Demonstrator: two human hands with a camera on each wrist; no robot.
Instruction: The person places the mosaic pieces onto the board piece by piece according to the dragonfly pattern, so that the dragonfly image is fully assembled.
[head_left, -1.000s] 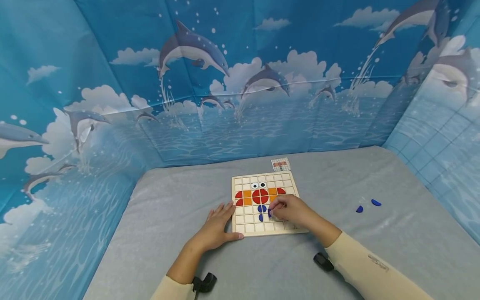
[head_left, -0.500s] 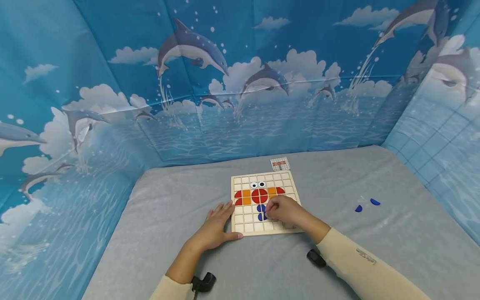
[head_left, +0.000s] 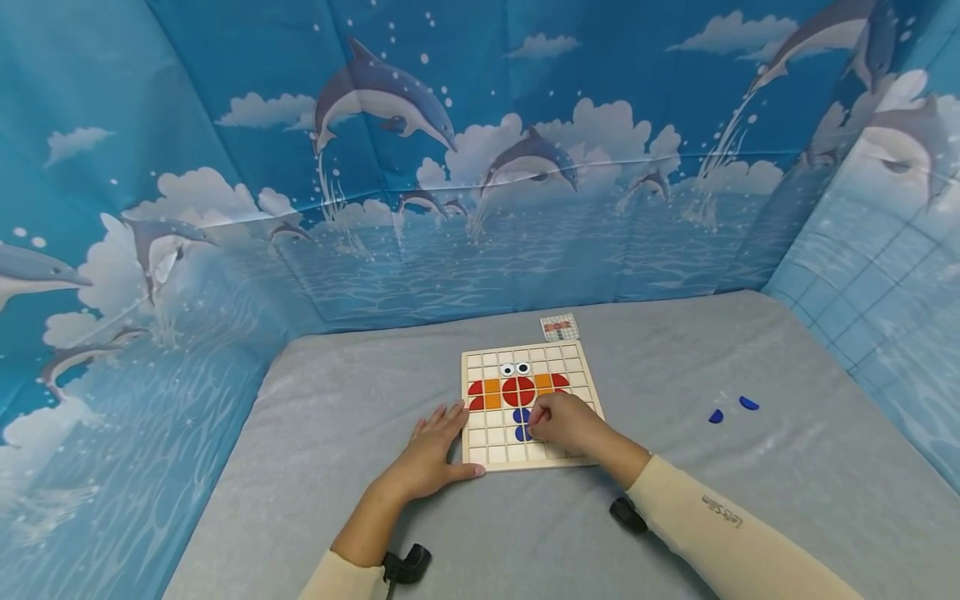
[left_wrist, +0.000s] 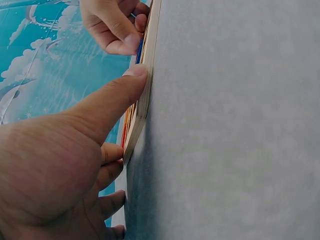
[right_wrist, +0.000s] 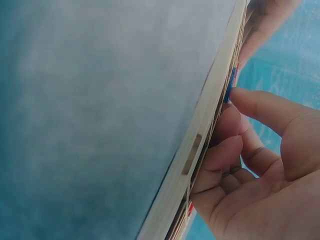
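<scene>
A wooden grid board point(head_left: 487, 456) lies on the grey cloth. Red pieces point(head_left: 519, 391), orange squares point(head_left: 492, 393), two eye discs point(head_left: 515, 368) and blue pieces point(head_left: 521, 415) sit in its cells. My left hand point(head_left: 429, 457) is spread at the board's near-left corner, thumb on the front edge and fingers touching the left side. Over the lower middle cells, my right hand point(head_left: 566, 422) pinches a blue curved piece point(right_wrist: 230, 85) between thumb and index finger, down at the board's surface. Its other fingers curl beneath, and the hand hides several cells.
Two loose blue rounded pieces, one nearer point(head_left: 716, 416) and one farther point(head_left: 748, 402), lie on the cloth to the right. Behind the board is a small pattern card point(head_left: 560, 327). A dolphin-print curtain point(head_left: 450, 275) rises along the back and sides.
My right hand has shifted slightly left with the blue piece, bringing it beside the blue half in the lower row. My left hand keeps its place at the board's corner.
</scene>
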